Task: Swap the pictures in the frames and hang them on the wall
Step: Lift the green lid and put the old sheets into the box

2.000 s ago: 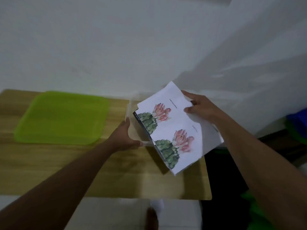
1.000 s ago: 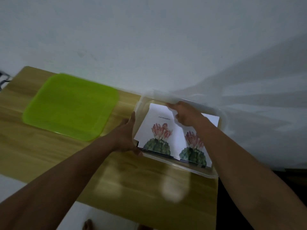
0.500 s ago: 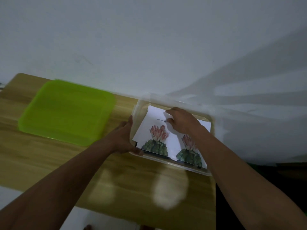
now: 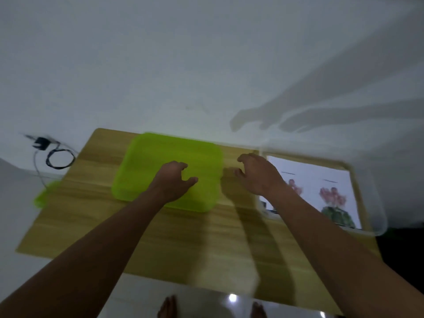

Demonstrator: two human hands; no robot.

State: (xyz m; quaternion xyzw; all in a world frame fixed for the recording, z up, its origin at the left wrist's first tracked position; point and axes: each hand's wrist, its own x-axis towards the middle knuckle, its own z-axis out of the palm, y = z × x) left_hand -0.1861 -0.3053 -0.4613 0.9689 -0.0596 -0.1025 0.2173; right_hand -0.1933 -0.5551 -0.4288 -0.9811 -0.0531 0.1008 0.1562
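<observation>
Both empty, fingers loosely curled: left hand point(image 4: 174, 180) was over the green plastic tray point(image 4: 146, 164), right hand point(image 4: 258, 177) over the wooden table point(image 4: 183, 237) beside the clear bin point(image 4: 379, 222) holding a sheet with 2 cactus pictures point(image 4: 321, 180).

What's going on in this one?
A person works at a wooden table. The left hand is over the green plastic tray. The right hand is above the bare strip between that tray and the clear plastic bin. Both hands hold nothing, fingers loosely curled. A sheet printed with two flowering cacti lies flat in the bin. No picture frame is in view.
</observation>
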